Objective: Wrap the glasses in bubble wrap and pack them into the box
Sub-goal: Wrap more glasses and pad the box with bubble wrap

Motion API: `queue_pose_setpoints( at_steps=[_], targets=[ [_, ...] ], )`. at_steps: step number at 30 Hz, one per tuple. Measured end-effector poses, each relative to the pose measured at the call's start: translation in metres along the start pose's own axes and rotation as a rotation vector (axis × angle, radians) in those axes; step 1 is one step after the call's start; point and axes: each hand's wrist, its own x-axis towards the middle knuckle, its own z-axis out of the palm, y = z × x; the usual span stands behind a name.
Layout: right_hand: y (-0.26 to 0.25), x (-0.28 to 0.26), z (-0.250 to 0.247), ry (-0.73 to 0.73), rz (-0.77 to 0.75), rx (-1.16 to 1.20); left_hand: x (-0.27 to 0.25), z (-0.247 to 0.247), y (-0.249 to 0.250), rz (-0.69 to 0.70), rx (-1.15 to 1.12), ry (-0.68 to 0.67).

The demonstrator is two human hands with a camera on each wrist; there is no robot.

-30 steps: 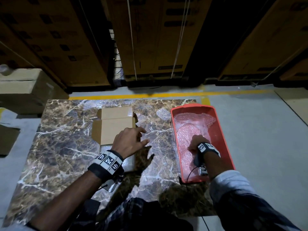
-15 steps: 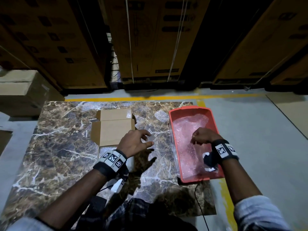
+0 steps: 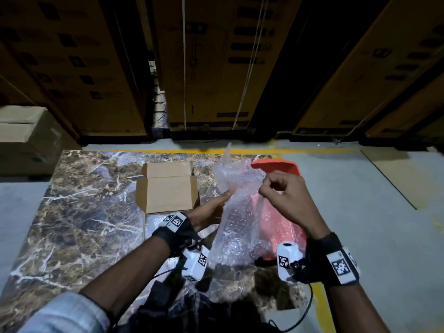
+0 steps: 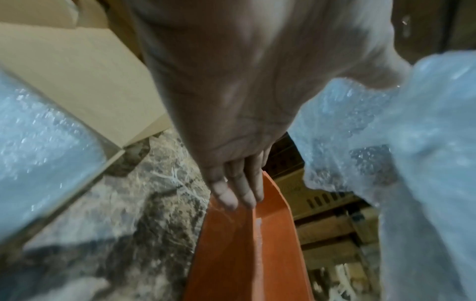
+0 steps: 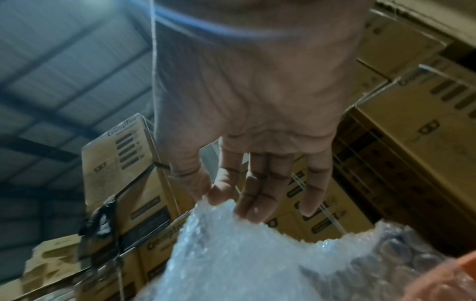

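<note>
Marble bench (image 3: 79,231) carrying open cardboard box (image 3: 168,197) left of orange tray (image 3: 292,168). Hanging between hands, above tray's near-left edge: bubble wrap sheet (image 3: 240,212), long axis running near-to-far. Right hand (image 3: 286,198) pinching top edge. Left hand (image 3: 211,210), fingers straight, supporting sheet's left side, nearer box. Glasses not discernible.

A clear, crumpled sheet of bubble wrap (image 3: 236,212) hangs upright above the marble table's right side. The small brown cardboard box (image 3: 168,195) lies open, just left of it.
</note>
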Motion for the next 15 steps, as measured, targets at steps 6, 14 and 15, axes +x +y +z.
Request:
queue_pose_setpoints(
  at_steps=[6,14,15],
  targets=[
    [-0.016,-0.012,0.05,-0.217,-0.049,-0.122,-0.032,-0.014,0.019,0.285,-0.109,0.308],
    [-0.034,0.006,0.101,-0.231,0.144,-0.076,-0.091,-0.06,0.045,0.469,-0.232,0.533],
    [-0.038,0.01,0.105,-0.188,0.277,0.046,-0.101,-0.063,0.047,0.461,-0.287,0.506]
  ],
)
